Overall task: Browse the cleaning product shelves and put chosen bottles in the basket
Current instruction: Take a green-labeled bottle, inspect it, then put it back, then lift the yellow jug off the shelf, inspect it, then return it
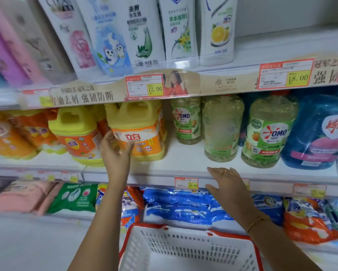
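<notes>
A yellow jug with an orange label (pixel 139 132) stands on the middle shelf. My left hand (pixel 115 148) reaches up to its lower left side, fingers spread and touching the label, not wrapped round it. My right hand (pixel 225 184), fingers straight and wearing a ring, hovers at the front edge of that shelf below the green bottles (pixel 223 128). A white basket with a red rim (pixel 187 249) sits low in front of me, with nothing visible inside.
More yellow jugs (pixel 76 133) stand to the left. A green OMO bottle (pixel 267 132) and a blue one (pixel 318 133) stand at the right. White shampoo bottles (pixel 142 30) fill the top shelf. Detergent bags (pixel 180 206) lie on the bottom shelf.
</notes>
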{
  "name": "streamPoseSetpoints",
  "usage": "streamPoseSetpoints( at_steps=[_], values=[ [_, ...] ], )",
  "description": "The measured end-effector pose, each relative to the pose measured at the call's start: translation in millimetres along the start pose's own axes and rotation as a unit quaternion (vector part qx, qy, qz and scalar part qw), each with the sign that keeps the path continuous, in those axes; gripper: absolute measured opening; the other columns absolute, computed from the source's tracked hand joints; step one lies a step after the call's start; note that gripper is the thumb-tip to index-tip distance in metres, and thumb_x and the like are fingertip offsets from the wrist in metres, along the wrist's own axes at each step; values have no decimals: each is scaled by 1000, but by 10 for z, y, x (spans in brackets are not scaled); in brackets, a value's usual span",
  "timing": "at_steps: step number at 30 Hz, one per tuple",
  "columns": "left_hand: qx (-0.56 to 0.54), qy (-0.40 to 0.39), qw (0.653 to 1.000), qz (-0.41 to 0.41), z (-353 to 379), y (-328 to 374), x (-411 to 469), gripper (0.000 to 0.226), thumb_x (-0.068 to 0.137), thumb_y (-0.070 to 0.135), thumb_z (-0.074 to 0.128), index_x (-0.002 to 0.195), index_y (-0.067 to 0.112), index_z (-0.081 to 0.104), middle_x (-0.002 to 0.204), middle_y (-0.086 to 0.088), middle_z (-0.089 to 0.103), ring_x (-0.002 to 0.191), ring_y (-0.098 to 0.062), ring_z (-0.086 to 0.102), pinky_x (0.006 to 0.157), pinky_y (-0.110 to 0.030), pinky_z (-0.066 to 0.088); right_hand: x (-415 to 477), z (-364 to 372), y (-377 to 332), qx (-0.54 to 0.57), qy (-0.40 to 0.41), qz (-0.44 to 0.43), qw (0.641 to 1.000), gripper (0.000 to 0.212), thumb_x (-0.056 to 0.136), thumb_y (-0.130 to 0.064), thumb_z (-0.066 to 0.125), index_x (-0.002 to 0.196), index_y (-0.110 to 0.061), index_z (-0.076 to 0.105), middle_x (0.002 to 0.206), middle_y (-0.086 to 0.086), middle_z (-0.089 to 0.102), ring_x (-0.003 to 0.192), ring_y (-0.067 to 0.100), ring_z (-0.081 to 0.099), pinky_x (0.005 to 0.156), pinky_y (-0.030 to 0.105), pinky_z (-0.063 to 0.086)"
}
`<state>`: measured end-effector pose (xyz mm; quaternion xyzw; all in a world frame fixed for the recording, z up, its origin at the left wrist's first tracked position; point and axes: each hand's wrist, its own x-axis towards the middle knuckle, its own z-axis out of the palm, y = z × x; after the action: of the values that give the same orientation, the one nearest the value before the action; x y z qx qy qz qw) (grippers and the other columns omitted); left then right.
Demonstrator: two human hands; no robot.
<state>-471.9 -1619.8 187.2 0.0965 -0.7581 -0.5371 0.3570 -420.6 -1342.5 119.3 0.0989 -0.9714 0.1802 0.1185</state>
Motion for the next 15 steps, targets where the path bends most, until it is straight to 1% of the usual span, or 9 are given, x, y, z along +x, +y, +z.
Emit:
streamPoseSetpoints(
  at_steps=[1,3,5,7,8,9,11,13,15],
  values=[
    [16,-30,999,-30,-77,-66,146,70,79,13,78,138,4,42,128,0,46,115,-11,47,88,-8,39,2,66,-22,-6,9,-10,1000,57,69,-21,84,120,-3,64,111,15,69,104,35,65,102,51,37],
    [18,-125,988,-85,-173,-159,391,69,76,12,80,135,7,45,122,2,56,118,-16,53,85,-16,44,16,121,-59,-17,14,-13,1000,58,61,-20,89,113,-3,68,103,14,72,94,33,69,93,52,45],
    [-3,-215,967,-136,-227,-221,585,62,71,11,82,126,11,53,111,1,65,111,-21,62,80,-20,49,53,125,-67,-11,29,-5,1000,51,63,-22,88,108,-5,71,98,11,73,89,32,69,83,47,53],
    [-33,-277,946,-166,-286,-187,690,71,56,22,91,117,14,56,107,2,69,103,-18,66,85,-28,52,81,110,-84,-6,42,7,999,44,66,-23,86,104,-6,73,94,9,74,85,31,69,77,43,56],
    [-50,-295,938,-176,-302,-182,715,75,48,26,94,113,17,57,105,3,71,101,-16,67,83,-28,54,93,111,-90,-6,49,7,999,41,66,-22,86,102,-7,73,92,9,74,83,31,69,75,42,56],
    [-71,-306,933,-174,-300,-164,701,71,49,23,94,109,20,57,103,4,71,100,-16,67,78,-24,55,103,113,-99,-6,55,9,998,38,67,-22,85,101,-7,74,91,9,74,82,30,69,74,41,56],
    [-81,-303,937,-153,-262,-164,621,61,61,4,86,111,20,55,105,0,70,100,-18,67,72,-20,55,121,107,-128,-2,61,29,998,35,71,-23,83,101,-9,74,94,9,74,86,29,69,78,39,54],
    [-69,-302,944,-114,-212,-173,515,76,60,5,89,124,18,50,114,-3,68,104,-18,67,78,-26,57,134,87,-165,0,54,48,997,35,78,-27,76,109,-12,72,106,7,72,98,27,66,87,35,50],
    [-55,-295,950,-85,-204,-120,392,85,58,8,91,129,19,46,116,4,67,102,-4,66,79,-21,55,130,43,-182,-3,22,52,998,41,86,-34,67,122,-16,64,120,3,66,112,23,59,96,32,43]
  ],
)
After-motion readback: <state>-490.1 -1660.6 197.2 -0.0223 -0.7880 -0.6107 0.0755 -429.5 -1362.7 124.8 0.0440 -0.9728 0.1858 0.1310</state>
